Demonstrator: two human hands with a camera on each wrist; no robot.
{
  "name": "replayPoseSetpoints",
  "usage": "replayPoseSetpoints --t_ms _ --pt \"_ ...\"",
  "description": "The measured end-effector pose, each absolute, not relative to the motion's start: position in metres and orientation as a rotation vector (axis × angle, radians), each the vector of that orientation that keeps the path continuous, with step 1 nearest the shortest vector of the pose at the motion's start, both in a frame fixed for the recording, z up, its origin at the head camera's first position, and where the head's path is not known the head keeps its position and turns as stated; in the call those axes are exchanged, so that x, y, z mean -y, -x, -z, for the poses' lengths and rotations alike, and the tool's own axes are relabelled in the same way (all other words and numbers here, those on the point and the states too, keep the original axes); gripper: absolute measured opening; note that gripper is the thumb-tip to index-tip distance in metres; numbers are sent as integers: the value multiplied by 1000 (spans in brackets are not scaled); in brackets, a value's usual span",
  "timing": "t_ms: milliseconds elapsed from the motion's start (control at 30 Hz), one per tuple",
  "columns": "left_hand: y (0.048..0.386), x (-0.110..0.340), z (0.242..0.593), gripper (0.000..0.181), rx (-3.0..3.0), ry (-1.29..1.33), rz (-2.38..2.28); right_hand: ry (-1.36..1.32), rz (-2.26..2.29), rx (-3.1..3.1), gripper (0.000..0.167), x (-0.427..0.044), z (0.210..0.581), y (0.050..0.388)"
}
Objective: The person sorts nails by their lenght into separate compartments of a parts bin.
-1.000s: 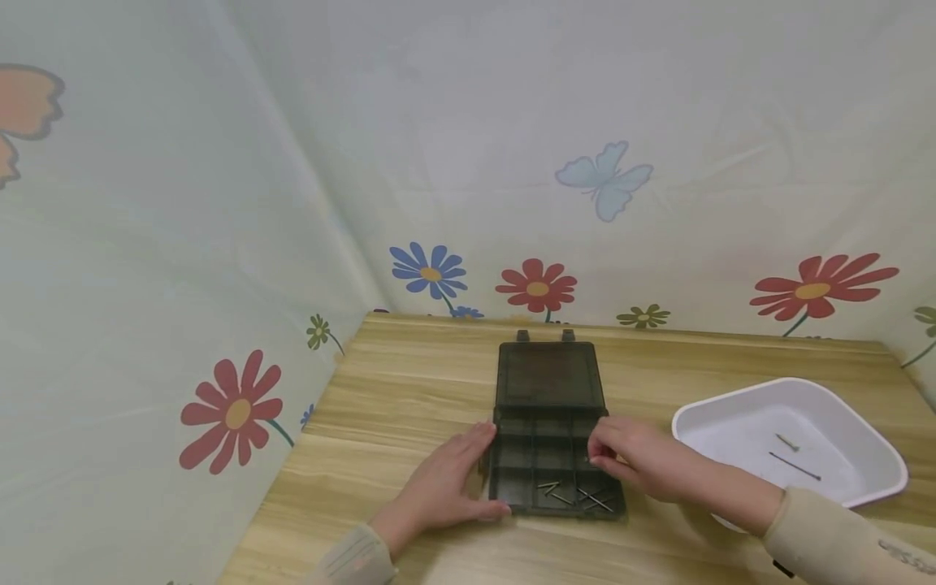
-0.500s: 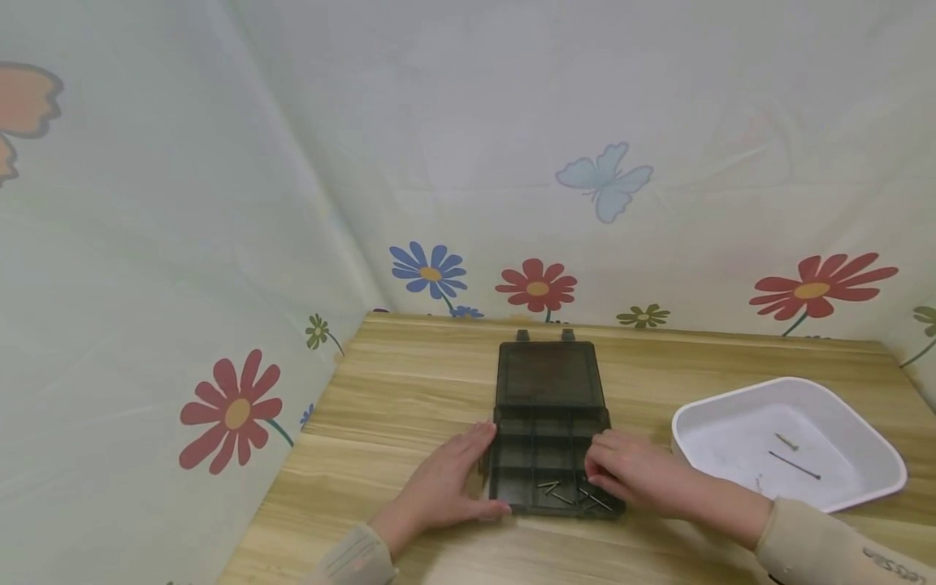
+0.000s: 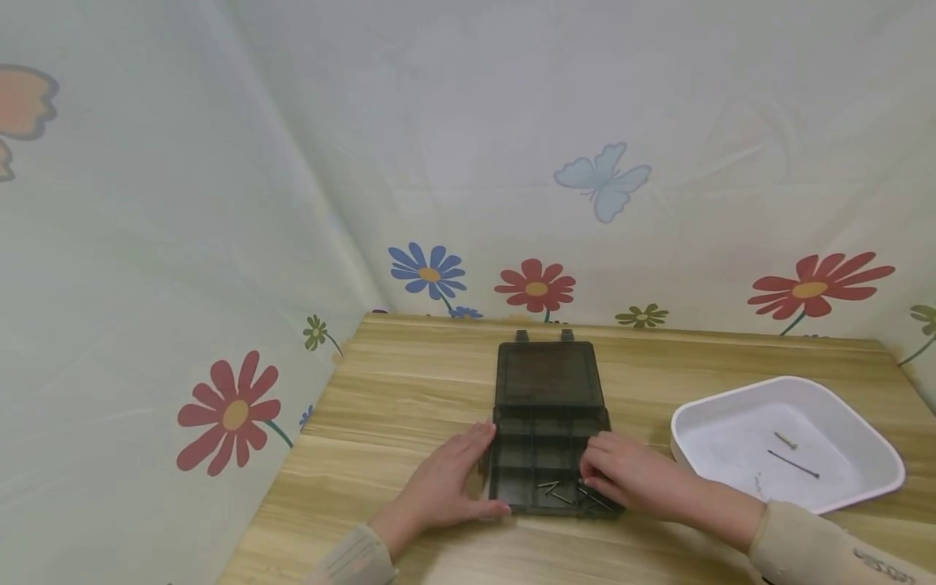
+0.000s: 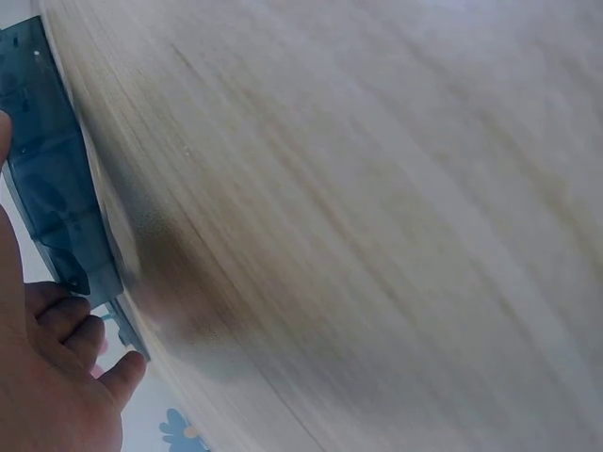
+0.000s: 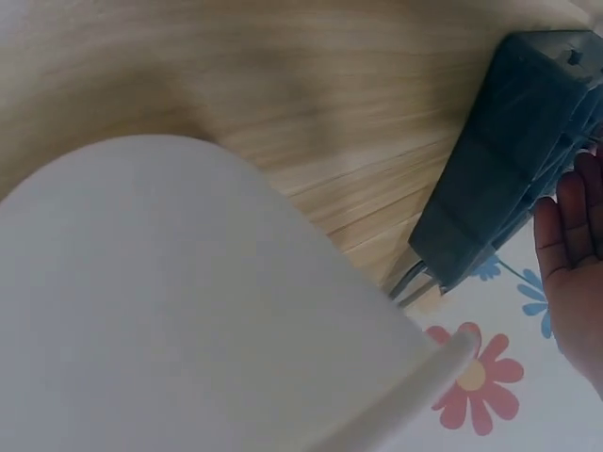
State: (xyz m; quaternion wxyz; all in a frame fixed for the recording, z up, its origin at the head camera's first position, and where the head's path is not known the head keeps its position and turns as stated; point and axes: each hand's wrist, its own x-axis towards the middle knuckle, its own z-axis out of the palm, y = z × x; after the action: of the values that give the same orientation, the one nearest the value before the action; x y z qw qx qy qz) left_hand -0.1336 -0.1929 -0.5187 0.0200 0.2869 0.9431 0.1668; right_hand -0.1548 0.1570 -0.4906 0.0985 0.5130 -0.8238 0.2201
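A dark translucent compartment box (image 3: 512, 459) lies on the wooden table, its lid (image 3: 550, 374) folded back. My left hand (image 3: 442, 487) rests along the box's left side, fingers stretched to the wall and thumb at the front corner. Over the right column of compartments, my right hand (image 3: 636, 475) has its fingers bent together; a small screw tip seems to show at the fingertips, mostly hidden. Several short screws (image 3: 561, 498) lie in the front middle compartment. Longer thin screws (image 3: 598, 498) in the front right compartment are partly covered by that hand.
A white tray (image 3: 790, 382) stands to the right of the box. Inside it lie a brass-coloured screw (image 3: 785, 439) and a long dark screw (image 3: 793, 464). A flower-printed cloth (image 3: 468, 162) hangs behind and left of the wooden table (image 3: 409, 357).
My right hand has moved slightly toward the front and left over the box, lowering its fingertips to the front right compartment. My left hand and the box have stayed put.
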Motion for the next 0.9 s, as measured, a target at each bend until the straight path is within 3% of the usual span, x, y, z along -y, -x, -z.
replayPoseSetpoints --t_ms 300,667,900 --pt "134 193 520 119 -2932 -893 -511 -1478 -708 2409 27 -166 496 157" --pt "133 192 519 119 -2931 -882 -505 -1325 -807 2539 22 -194 467 151" --pt "132 191 516 120 -2934 -873 -500 -1229 -761 2544 36 -227 457 151"
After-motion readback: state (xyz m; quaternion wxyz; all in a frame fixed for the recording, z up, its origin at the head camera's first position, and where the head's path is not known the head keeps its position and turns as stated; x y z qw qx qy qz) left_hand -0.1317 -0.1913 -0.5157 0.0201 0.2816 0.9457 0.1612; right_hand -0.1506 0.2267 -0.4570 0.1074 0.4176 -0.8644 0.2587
